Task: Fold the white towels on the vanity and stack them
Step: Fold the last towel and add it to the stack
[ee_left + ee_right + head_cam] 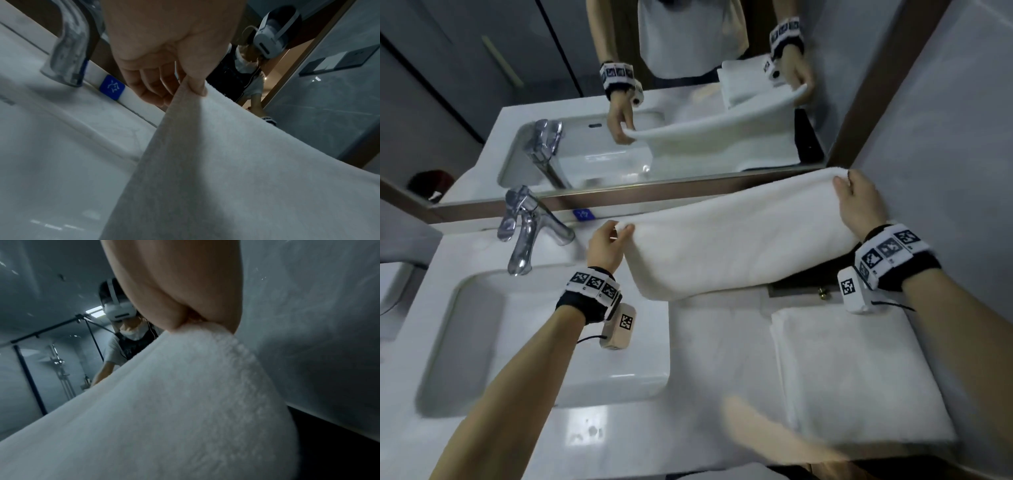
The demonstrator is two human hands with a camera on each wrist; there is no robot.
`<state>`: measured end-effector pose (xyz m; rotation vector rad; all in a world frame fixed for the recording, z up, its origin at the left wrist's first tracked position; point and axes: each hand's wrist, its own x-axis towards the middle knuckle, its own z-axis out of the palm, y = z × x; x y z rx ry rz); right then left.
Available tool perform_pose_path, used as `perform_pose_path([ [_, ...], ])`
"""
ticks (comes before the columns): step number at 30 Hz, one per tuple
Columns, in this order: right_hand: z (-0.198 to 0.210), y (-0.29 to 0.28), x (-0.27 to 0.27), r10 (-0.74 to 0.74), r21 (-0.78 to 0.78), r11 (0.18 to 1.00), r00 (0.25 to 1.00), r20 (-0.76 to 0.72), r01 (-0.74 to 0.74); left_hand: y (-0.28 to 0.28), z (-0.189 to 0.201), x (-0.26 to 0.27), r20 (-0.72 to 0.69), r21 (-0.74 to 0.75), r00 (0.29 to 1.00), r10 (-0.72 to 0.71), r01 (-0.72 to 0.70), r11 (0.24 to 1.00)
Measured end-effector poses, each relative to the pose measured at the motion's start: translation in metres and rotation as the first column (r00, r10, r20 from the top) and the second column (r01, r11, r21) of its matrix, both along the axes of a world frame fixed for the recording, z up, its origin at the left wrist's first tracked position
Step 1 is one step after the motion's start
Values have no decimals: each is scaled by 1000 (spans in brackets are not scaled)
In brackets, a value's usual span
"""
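Observation:
A white towel [736,246] hangs in the air above the vanity, stretched between both hands, its lower edge sagging toward the counter. My left hand [613,240] pinches its left top corner between thumb and fingers; the left wrist view shows that pinch on the towel [226,162] by my left hand [191,87]. My right hand [854,198] grips the right top corner near the wall, seen in the right wrist view as my right hand [197,321] closed on the towel [185,402]. A folded white towel [859,377] lies flat on the counter at the right.
A white basin [448,342] with a chrome faucet [524,233] sits to the left. The mirror [482,102] runs along the back, the grey wall [962,137] close on the right. A dark box with a brass clasp [822,291] sits behind the folded towel.

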<state>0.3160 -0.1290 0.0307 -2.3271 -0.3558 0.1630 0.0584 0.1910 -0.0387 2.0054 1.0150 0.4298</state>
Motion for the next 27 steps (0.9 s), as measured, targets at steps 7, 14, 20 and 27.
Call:
perform_pose_path([
  [7,-31,33,50,23,-143,989,989,-143,-44,31,-24,46,-170,-56,985,-26,16,998],
  [14,-56,42,71,35,-238,966,963,-266,-100,37,-43,68,-339,-119,938,-76,38,992],
  [20,-62,45,80,14,-146,985,898,-441,-87,42,-38,79,-422,-153,835,-352,317,936],
  [27,-53,41,90,104,-17,987,729,-677,-157,37,-29,90,-762,-190,447,-470,539,820],
])
